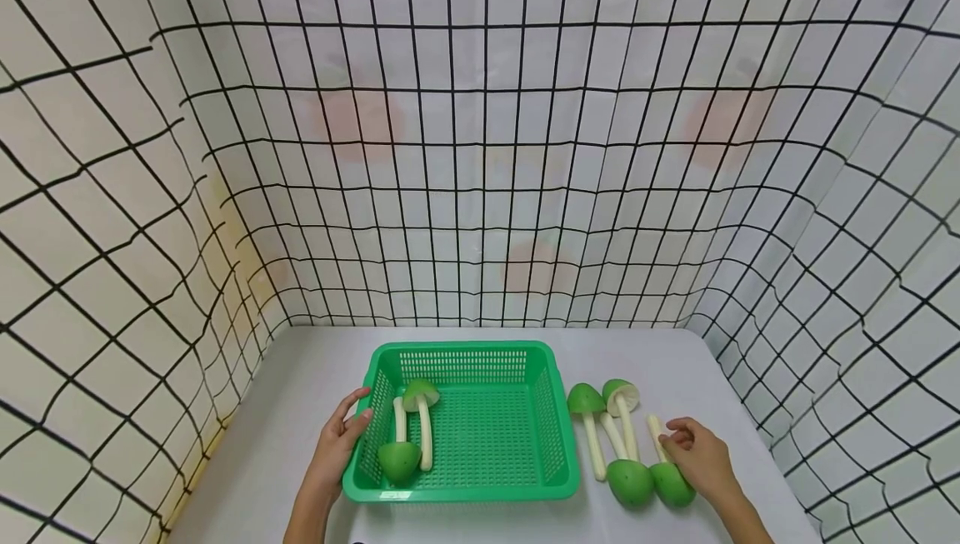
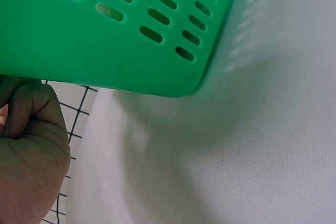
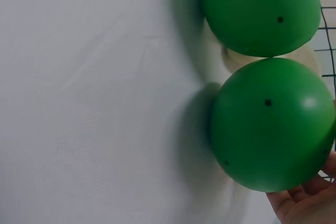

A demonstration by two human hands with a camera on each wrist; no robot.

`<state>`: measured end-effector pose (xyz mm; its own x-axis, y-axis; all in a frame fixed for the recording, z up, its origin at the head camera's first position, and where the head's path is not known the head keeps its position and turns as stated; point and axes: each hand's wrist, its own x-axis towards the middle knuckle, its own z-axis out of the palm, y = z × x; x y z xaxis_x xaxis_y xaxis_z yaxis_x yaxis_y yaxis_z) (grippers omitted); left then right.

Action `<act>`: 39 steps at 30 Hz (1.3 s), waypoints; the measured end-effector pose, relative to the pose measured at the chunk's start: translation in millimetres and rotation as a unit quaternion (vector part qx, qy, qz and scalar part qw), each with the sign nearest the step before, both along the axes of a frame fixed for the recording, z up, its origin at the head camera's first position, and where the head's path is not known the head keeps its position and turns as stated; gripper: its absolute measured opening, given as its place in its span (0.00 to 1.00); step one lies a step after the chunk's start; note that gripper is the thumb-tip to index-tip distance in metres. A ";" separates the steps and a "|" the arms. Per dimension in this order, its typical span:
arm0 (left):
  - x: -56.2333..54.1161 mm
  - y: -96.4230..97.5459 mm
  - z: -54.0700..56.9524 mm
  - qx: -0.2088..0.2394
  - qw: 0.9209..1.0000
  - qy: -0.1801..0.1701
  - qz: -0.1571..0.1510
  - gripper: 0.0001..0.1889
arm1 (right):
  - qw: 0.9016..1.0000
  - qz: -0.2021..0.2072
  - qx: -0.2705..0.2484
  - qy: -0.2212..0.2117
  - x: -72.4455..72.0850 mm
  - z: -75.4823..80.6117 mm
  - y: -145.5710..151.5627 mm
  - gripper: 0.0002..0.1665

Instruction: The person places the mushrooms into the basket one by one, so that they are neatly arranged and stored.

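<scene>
My left hand (image 1: 335, 444) grips the left rim of a green plastic basket (image 1: 462, 494), its fingers curled at the edge in the left wrist view. In the basket's left part lie two toy mushrooms, one with its green cap (image 1: 399, 461) toward me and one with its cap (image 1: 422, 394) away. Right of the basket, my right hand (image 1: 701, 456) has its fingertips on the pale stem of the rightmost mushroom (image 1: 672, 484) and pinches it. In the right wrist view that mushroom's round cap (image 3: 273, 124) hides most of the hand.
Several more mushrooms lie between the basket and my right hand, among them one with a near cap (image 1: 630, 483) and one with a far cap (image 1: 585, 399). A white tabletop (image 1: 637, 352) carries everything. Black grid netting (image 1: 487, 144) over pale walls surrounds the back and sides.
</scene>
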<state>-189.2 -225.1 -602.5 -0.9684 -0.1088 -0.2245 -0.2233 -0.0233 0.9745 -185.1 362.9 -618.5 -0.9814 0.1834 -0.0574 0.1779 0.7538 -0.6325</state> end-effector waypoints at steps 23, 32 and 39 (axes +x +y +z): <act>-0.3 0.1 -0.3 0.001 1.000 -0.003 0.000 0.28 | 0.993 0.015 -0.036 -0.107 1.3 -1.8 6.9 0.30; 1.9 -0.1 -0.5 -0.009 1.000 -0.008 0.001 0.28 | 0.994 0.002 -0.054 -0.099 1.6 -3.6 9.7 0.30; 1.5 -0.1 1.5 -0.009 1.000 -0.009 -0.001 0.27 | 0.995 -0.004 -0.053 -0.083 3.6 7.9 8.9 0.30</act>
